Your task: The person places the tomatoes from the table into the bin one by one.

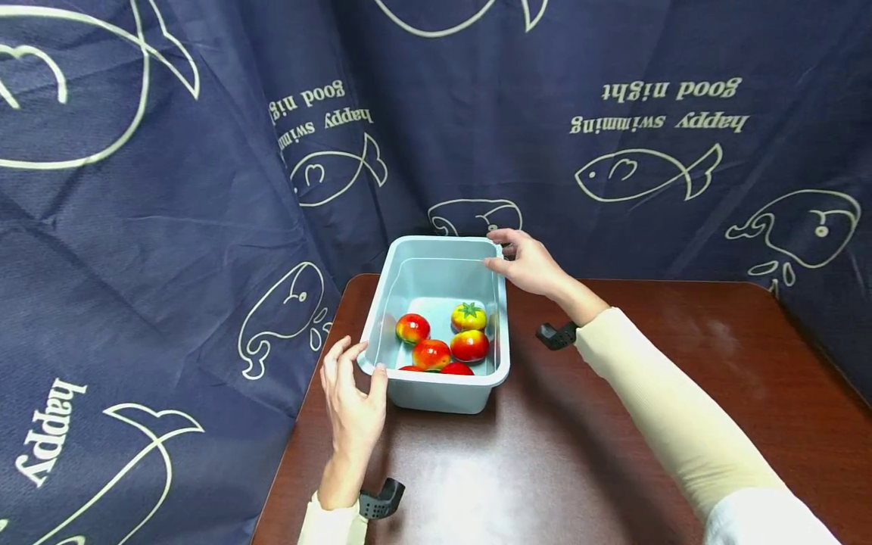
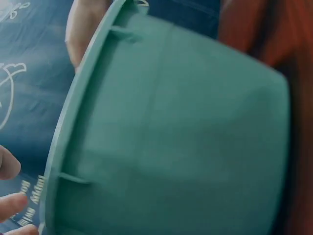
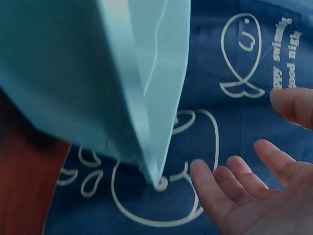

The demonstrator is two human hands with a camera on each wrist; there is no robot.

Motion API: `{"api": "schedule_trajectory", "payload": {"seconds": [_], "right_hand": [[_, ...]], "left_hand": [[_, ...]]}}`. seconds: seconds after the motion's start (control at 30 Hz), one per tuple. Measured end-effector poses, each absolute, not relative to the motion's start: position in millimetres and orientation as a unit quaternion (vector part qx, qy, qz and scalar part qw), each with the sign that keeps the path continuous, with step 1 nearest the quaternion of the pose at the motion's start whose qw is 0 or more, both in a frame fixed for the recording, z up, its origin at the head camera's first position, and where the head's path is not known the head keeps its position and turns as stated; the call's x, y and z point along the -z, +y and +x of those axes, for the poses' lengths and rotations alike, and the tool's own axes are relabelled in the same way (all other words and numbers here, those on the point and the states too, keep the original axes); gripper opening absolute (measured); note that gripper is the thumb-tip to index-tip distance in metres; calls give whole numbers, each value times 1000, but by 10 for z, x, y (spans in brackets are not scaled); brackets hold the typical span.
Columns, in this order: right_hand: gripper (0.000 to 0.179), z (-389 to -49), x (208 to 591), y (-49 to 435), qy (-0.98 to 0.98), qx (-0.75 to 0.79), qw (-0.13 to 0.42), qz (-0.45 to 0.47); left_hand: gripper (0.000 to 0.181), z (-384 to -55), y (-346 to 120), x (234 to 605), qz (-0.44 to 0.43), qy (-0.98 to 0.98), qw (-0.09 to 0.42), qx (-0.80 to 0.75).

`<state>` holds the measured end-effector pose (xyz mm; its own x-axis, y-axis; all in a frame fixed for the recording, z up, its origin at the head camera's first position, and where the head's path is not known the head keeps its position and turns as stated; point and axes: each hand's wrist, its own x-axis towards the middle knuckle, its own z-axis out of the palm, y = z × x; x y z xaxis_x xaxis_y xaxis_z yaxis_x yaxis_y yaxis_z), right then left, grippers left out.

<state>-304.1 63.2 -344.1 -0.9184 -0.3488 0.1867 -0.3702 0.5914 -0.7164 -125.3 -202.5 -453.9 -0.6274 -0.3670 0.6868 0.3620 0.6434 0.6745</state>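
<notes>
A pale blue-green plastic bin (image 1: 446,278) stands on the table with several shiny round fruits inside. One is a yellow-red tomato (image 1: 468,318) with a green star-shaped top; beside it are red-and-orange fruits (image 1: 412,328). My left hand (image 1: 350,401) is at the bin's near left corner, fingers spread and thumb close to the front rim. In the left wrist view, its fingertips (image 2: 13,201) show beyond the rim. My right hand (image 1: 534,265) is at the far right corner, fingers spread. The right wrist view shows its fingers (image 3: 208,186) apart from the bin wall (image 3: 63,73).
The brown wooden table (image 1: 681,363) extends to the right of the bin and in front of it. A dark blue curtain (image 1: 436,98) with white fish drawings hangs close behind and along the left side. Black wrist straps (image 1: 383,499) sit over cream sleeves (image 1: 668,409).
</notes>
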Motion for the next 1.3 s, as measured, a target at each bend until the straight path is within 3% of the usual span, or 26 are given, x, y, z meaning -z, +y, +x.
{"api": "schedule_trajectory", "payload": {"seconds": [0.17, 0.67, 0.93, 1.3], "right_hand": [[48, -3029, 3423, 815, -901, -386, 43, 194], [59, -2782, 3526, 1365, -925, -301, 98, 212], [60, -2596, 3547, 1648, -942, -260, 77, 197], [64, -2552, 3589, 1651, -948, -232, 53, 210]], "left_hand": [[42, -1354, -2140, 4276, -13, -827, 398, 396], [60, -1612, -2300, 3736, -22, -943, 185, 277], [66, -1878, -2190, 3544, -42, -968, 139, 204], [68, -2080, -2169, 3518, -32, -977, 116, 175]]}}
